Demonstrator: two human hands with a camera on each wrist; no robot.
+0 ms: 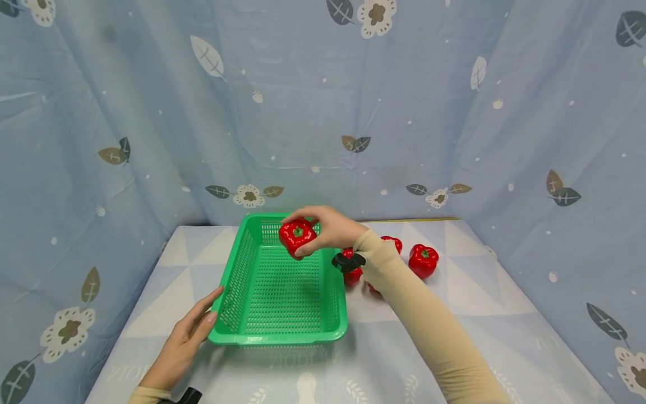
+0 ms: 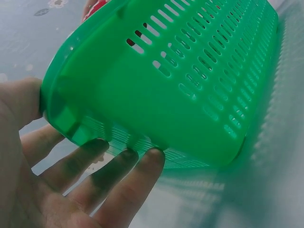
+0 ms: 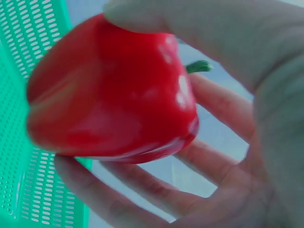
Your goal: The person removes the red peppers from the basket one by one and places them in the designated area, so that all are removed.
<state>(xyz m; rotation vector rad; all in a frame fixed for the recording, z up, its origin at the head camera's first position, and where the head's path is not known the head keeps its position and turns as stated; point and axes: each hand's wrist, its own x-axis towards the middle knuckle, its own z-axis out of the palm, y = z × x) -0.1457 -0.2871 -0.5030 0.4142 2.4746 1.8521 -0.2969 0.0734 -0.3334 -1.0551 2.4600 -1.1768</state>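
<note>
My right hand [image 1: 330,227] grips a glossy red bell pepper [image 1: 296,238] with a green stem, thumb on one side and fingers on the other. It hangs above the far right part of a green perforated plastic basket [image 1: 282,339]. In the right wrist view the pepper [image 3: 114,95] fills the space between thumb and fingers. At the basket's near left corner, my left hand [image 1: 184,336] holds the rim and outer wall. The left wrist view has the thumb at the rim and several fingertips [image 2: 154,156] against the basket wall [image 2: 118,90]. The visible basket floor is bare.
Several more red bell peppers lie right of the basket, one [image 1: 423,261] in full view, another [image 1: 352,276] against its right side, others partly behind the right forearm. A patterned cloth covers the table [image 1: 484,314]. A blue floral curtain [image 1: 313,112] hangs behind and at both sides.
</note>
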